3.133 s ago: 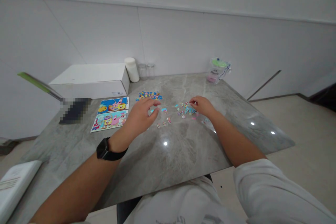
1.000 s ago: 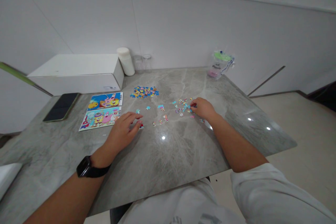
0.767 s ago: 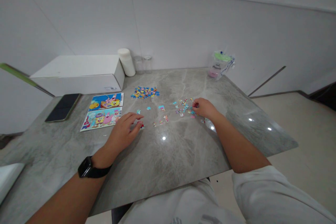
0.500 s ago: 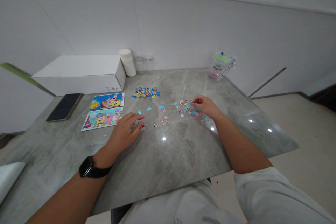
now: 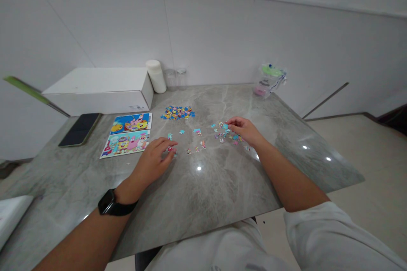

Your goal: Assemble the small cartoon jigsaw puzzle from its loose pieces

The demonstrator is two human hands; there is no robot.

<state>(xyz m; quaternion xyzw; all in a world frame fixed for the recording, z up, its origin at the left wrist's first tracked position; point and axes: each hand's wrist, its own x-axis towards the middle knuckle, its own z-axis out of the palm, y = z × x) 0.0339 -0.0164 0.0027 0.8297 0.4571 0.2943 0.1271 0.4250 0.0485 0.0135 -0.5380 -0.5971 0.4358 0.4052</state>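
Small colourful puzzle pieces (image 5: 227,132), scattered, flat

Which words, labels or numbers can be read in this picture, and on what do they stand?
No text can be read here.
white box: a small label on its front side, too small to read.
picture cards: any print is too small to read.
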